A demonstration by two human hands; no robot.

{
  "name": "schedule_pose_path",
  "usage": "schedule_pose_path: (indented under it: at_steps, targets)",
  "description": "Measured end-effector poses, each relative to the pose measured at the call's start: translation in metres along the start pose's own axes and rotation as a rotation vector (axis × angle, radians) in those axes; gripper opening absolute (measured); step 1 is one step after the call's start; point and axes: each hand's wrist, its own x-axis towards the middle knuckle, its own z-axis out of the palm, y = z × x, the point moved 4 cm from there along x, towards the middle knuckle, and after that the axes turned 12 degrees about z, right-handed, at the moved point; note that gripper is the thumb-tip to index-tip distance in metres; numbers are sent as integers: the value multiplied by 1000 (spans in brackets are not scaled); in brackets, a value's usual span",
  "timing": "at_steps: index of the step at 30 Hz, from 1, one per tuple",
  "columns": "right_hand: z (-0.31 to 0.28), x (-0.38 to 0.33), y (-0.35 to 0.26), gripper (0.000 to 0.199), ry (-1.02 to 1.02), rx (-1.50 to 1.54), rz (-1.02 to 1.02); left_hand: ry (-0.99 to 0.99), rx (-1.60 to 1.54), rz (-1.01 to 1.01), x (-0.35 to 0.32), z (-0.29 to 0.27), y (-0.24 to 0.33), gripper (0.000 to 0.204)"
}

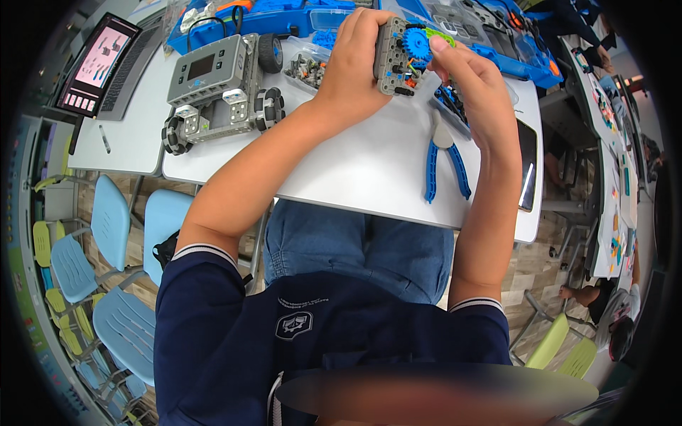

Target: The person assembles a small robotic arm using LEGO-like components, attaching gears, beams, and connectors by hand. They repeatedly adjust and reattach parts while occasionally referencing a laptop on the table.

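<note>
My left hand (355, 67) is closed round the left side of a grey plastic building plate (391, 67), held up above the table. A blue gear (416, 44) sits on the plate's face, with several black pins below it. At the gear's upper right is a bright green piece (439, 33), partly hidden. My right hand (469, 74) pinches at this green piece with thumb and fingertips, close beside the gear. Under my right wrist lie pliers (444, 153) with blue handles, jaws pointing away from me.
A grey wheeled robot (213, 92) stands at the left, near an open laptop (106, 67). Behind my hands are a clear tray of small parts (302, 67) and blue storage bins (291, 21). A phone (526, 163) lies at the table's right edge. Blue chairs (124, 323) stand lower left.
</note>
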Motion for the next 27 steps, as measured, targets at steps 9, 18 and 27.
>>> schedule_pose_path:
  at_steps: [9,18,27]
  targets:
    - [-5,-3,-7,47,-24,-39,-80,-65,-146,-85,-1,2,-5,57]
    - [8,-8,-11,44,35,-56,-113,64,97,105,1,-9,-1,61]
    - [11,-7,-13,42,47,-44,-158,51,27,26,-2,-7,-4,60]
